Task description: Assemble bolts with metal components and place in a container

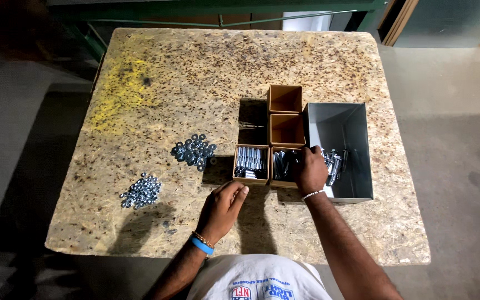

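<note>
Looking down from head height onto a chipboard table (318,72), speckled brown, with a yellow paint smear (120,91) toward its far left.

Right hand (310,171): reaching forward, back of the hand up, fingers curled down over the right-hand near box (282,166) of a cluster of small cardboard boxes. Fingertips are hidden inside or at the box edge; cannot tell whether they pinch a bolt or are merely touching the contents. A pale beaded bracelet (313,194) sits on the wrist.

Left hand (224,208): resting on the table near the front edge, just short of the left near box (250,164). Fingers loosely curled, thumb alongside; nothing visible in the grip. Blue band and a beaded bracelet (202,243) on that wrist.

Boxes: both near boxes hold silver bolts standing or lying in rows. Behind the right one, two more cardboard boxes in a line, the middle box (286,130) and the far box (285,99), both showing bare brown bottoms.

Touching the boxes on the right, a grey metal bin (340,125), open-topped, with a loose heap of bolts (334,162) at its near end, just beside the right hand.

Left part of the table: a pile of washers (194,150), and nearer the front left, a pile of small nuts (141,191), well apart from both hands.
</note>
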